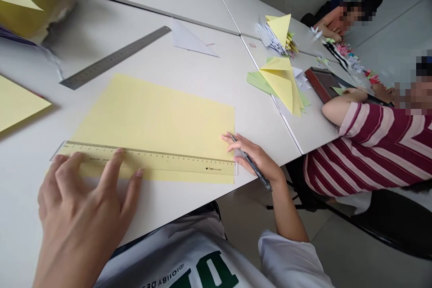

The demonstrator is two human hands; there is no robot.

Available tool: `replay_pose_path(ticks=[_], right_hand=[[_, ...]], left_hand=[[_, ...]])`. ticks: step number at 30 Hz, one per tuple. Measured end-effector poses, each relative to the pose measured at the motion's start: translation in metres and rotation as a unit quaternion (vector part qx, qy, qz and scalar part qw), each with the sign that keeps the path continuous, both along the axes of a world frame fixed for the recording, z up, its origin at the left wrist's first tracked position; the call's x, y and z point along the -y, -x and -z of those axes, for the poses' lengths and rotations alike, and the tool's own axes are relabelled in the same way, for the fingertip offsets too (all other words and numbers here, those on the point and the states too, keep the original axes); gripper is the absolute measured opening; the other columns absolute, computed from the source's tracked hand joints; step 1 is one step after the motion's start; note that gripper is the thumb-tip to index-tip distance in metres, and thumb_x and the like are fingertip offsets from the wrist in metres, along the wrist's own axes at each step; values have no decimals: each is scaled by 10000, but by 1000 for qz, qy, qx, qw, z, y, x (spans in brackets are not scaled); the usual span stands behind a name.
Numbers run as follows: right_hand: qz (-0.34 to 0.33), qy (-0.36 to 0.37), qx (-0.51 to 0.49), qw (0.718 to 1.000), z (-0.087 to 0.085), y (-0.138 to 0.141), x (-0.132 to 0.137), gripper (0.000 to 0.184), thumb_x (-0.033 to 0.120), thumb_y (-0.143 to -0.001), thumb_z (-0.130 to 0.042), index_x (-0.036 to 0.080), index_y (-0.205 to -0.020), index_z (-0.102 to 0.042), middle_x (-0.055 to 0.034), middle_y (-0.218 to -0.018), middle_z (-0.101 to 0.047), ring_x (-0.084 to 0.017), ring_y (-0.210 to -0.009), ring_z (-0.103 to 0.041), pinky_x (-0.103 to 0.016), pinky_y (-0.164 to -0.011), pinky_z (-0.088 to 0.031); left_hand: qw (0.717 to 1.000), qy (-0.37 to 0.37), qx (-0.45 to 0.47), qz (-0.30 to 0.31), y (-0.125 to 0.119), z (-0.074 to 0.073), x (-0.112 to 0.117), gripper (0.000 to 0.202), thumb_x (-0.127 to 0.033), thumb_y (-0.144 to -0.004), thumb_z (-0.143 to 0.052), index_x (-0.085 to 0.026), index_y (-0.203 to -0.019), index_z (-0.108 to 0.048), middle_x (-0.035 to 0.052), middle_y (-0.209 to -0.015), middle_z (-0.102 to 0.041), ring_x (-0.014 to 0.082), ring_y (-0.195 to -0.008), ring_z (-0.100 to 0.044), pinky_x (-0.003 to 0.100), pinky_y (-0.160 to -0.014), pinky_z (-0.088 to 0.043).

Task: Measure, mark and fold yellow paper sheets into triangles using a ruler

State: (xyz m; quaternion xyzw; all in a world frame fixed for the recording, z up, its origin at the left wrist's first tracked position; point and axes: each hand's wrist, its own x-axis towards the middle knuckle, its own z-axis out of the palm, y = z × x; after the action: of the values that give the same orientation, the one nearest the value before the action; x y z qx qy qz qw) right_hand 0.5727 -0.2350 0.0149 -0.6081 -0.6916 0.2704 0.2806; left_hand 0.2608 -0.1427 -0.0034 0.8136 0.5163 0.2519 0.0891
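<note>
Yellow paper [162,117] beneath ruler [172,163] and splayed left hand [81,202], edge under right hand [254,153] around pen [257,173].

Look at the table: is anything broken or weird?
Yes, the yellow bundle at top left has a ragged, torn-looking edge, unlike the straight-edged sheet under the clear ruler. I can't tell what the bundle is. Nothing looks spilled.

That sheet [162,121] is pale yellow, the table [209,76] white. The pen [255,168] looks dark; the striped shirt [374,148] is maroon and pink.
</note>
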Motion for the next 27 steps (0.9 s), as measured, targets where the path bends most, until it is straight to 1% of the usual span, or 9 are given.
replay_pose_path(ticks=[3,6,9,12,14,17,21,24,27], right_hand=[[-3,3,9,1000,3,4,2,131,234,-967,-474,279,-1071,-540,5,-1472,-505,-147,-1432,-382,-432,-1256,-233],[-12,12,21,1000,1,5,3,115,260,-972,-474,274,-1066,-539,-13,-1467,-514,-160,-1430,-391,-416,-1233,-286],[12,-19,70,997,-10,-10,-12,145,297,-997,-428,272,-1060,-557,-28,-1403,-577,-179,-1361,-491,-386,-1142,-415],[47,-119,191,973,-24,-37,-54,195,344,-995,-422,269,-1067,-587,-43,-1184,-687,-206,-1151,-633,-366,-1001,-501],[49,-141,220,964,-29,-53,-93,218,360,-982,-431,248,-1014,-616,-67,-1067,-690,-236,-1057,-648,-374,-933,-507],[41,-155,227,961,-25,-63,-150,274,361,-984,-386,223,-971,-623,-84,-1005,-687,-244,-988,-652,-376,-885,-506],[-7,-142,222,965,-11,-63,-197,239,291,-951,-407,235,-951,-640,-68,-1195,-681,-241,-1161,-610,-382,-964,-489],[-42,-118,212,969,-8,-67,-212,223,203,-886,-450,255,-949,-658,-26,-1334,-629,-222,-1249,-572,-373,-997,-491],[-28,-113,195,974,-12,-63,-219,307,174,-848,-462,263,-1060,-664,-46,-1388,-588,-244,-1238,-585,-410,-996,-499]], left_hand=[[993,-46,-101,-28,-6,-7,-2,543,-494,-932,-453,-82,-1253,-601,284,-1355,-387,503,-1384,-300,660,-1050,-357],[986,-76,-138,-57,-10,-9,-4,521,-520,-913,-486,-81,-1146,-640,294,-1298,-396,520,-1351,-323,647,-984,-411],[985,-90,-133,-62,-9,-6,-3,465,-495,-902,-505,-102,-1106,-650,285,-1267,-424,514,-1332,-346,639,-964,-423],[985,-108,-117,-68,-6,-2,-2,417,-468,-900,-511,-127,-1092,-654,265,-1227,-466,493,-1320,-371,627,-959,-434],[983,-120,-117,-70,-5,-1,0,399,-450,-899,-515,-129,-1090,-658,263,-1210,-479,485,-1307,-391,616,-960,-441],[980,-135,-130,-67,-3,-2,2,410,-444,-888,-533,-114,-1095,-659,279,-1224,-475,493,-1291,-403,617,-957,-446],[977,-161,-128,-60,-3,-2,3,421,-450,-871,-559,-97,-1070,-673,303,-1236,-473,508,-1269,-420,624,-940,-457],[977,-161,-121,-67,-3,-1,3,394,-445,-870,-561,-119,-1057,-679,284,-1248,-479,493,-1270,-430,621,-942,-464],[978,-157,-113,-77,-3,1,5,387,-456,-864,-571,-136,-1056,-674,264,-1253,-481,484,-1274,-434,621,-947,-466]])
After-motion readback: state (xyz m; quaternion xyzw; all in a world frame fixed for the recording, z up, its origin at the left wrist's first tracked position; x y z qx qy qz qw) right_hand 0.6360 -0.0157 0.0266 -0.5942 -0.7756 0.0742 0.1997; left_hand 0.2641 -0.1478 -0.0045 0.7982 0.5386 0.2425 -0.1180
